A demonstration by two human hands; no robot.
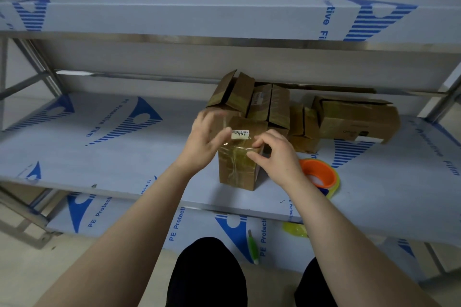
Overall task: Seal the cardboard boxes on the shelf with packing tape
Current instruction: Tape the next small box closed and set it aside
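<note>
- The head camera looks from the person's head, forward and steeply down, onto a steel shelving unit whose middle shelf fills the centre band of the frame.
- It sits close: both forearms enter from the bottom edge, and the left hand and right hand meet on a small cardboard box just above centre.
- The wide lens bows the upper shelf across the top; the lower shelf and the person's dark-trousered knees lie at bottom centre.
</note>
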